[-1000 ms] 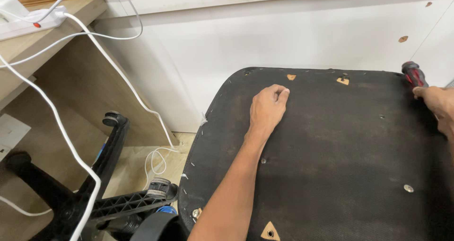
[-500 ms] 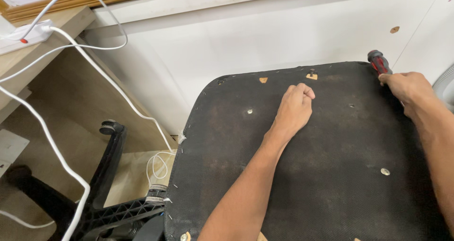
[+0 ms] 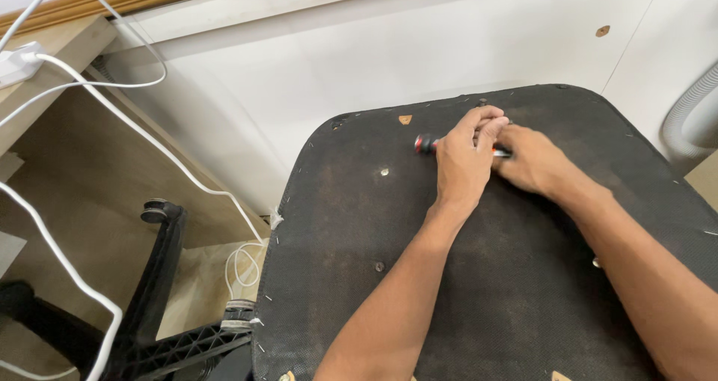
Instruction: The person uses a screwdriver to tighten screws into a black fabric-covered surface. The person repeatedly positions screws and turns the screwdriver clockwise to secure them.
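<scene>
An upturned chair seat (image 3: 351, 224), covered in black fabric with staples and bolt holes, fills the lower right. Both hands meet near its far edge. My left hand (image 3: 464, 160) lies closed over a red and black screwdriver (image 3: 428, 144), whose handle end sticks out to the left. My right hand (image 3: 532, 160) grips the same tool from the right, where a bit of its metal shaft shows. The tool's tip is hidden by the fingers.
A white wall panel (image 3: 359, 59) rises right behind the seat. A black chair base (image 3: 161, 291) with casters lies on the floor at the lower left. White cables (image 3: 97, 104) trail from a power strip (image 3: 16, 61) on a wooden shelf. A grey hose (image 3: 692, 112) hangs at the right.
My right hand brought the screwdriver from the seat's far right corner to the middle of the far edge. My left hand closed over it. The view shifted left.
</scene>
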